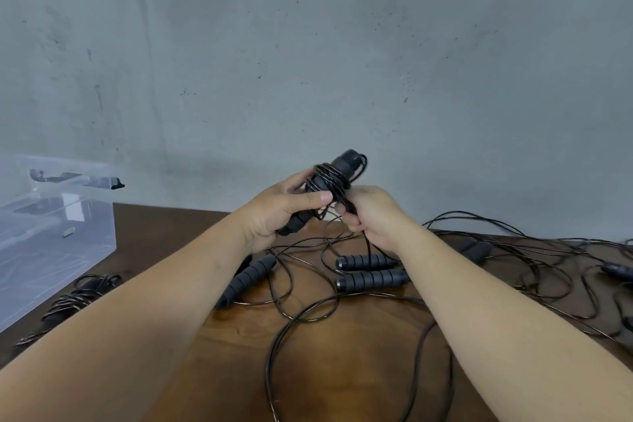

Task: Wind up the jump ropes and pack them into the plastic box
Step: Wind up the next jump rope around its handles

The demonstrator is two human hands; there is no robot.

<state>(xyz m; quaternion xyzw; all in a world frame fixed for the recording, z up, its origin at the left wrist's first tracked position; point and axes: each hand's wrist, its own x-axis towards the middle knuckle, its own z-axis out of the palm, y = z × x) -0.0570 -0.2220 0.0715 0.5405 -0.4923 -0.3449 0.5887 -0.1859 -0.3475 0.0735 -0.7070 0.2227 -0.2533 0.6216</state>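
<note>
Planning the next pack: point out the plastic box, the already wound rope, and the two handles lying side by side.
plastic box (51, 250), head view, front wall.
wound rope (80, 295), head view, coil middle.
paired handles (370, 271), head view, between grips.

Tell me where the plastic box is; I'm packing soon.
Head view, far left: the plastic box stands on the table, against the wall, behind a wound rope.

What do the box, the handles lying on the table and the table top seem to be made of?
Box: clear glossy plastic, since the wall shows through it. Handles: probably matte grey foam or rubber, ribbed, with no shine. Table top: dark brown wood or wood veneer, with visible grain and a soft sheen.
</note>
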